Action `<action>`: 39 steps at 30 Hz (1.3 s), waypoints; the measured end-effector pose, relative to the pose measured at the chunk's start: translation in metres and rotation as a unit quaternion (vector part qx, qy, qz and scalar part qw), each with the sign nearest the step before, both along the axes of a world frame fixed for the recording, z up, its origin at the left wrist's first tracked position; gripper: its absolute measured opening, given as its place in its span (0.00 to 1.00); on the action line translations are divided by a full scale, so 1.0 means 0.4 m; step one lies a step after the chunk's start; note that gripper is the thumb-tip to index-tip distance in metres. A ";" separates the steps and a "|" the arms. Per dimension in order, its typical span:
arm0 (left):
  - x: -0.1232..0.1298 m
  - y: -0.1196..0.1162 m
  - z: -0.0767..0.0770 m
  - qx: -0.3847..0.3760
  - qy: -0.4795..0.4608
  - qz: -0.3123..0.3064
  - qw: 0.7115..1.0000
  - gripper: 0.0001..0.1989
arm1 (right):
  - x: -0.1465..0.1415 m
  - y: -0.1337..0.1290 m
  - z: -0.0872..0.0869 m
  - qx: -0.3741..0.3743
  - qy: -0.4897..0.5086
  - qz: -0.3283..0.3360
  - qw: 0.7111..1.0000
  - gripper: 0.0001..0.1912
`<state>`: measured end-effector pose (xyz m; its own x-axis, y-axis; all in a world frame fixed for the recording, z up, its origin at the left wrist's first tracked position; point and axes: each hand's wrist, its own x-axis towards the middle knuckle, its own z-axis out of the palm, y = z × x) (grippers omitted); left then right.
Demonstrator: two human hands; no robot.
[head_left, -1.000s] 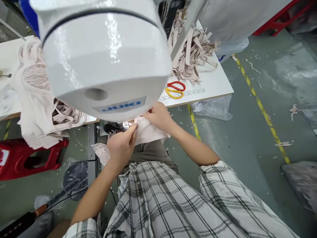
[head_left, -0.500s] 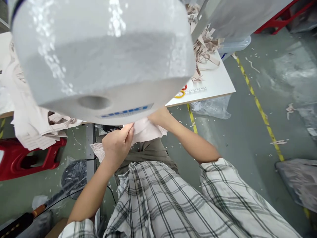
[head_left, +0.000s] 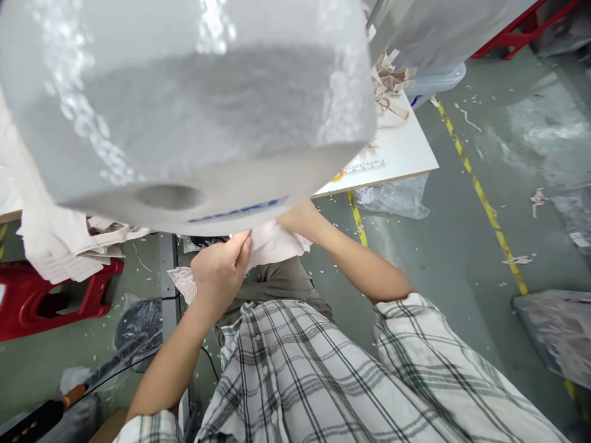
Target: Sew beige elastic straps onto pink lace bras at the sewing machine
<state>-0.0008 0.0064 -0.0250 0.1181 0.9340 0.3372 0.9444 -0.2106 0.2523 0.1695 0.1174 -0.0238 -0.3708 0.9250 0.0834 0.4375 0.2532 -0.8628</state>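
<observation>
A pale pink piece of fabric (head_left: 272, 246) with lace at its ends hangs over my lap, partly under the sewing machine head (head_left: 207, 123). My left hand (head_left: 219, 267) is closed on the fabric, thumb and fingers pinching it at the machine's lower edge. A lace end shows at the left of that hand. On the other side, my right hand (head_left: 298, 218) lies over the fabric's right part. Its fingers are hidden behind the machine head, so their grip does not show. The needle area is hidden too.
A white table (head_left: 410, 147) carries fabric strips (head_left: 392, 83), a clear ruler (head_left: 367, 166) and a yellow ring (head_left: 338, 176). Pale fabric (head_left: 55, 240) hangs off the left side above a red stool (head_left: 99, 295). Plastic bags (head_left: 394, 197) and a bin (head_left: 438, 83) are at the right.
The machine head fills slightly more of the view and covers more of the strips and rings on the table. My hands and the fabric have hardly moved.
</observation>
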 end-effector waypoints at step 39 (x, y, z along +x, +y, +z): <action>-0.008 0.026 -0.006 0.057 0.018 -0.063 0.996 0.13 | 0.049 0.005 -0.016 0.022 0.036 -0.025 0.999 0.07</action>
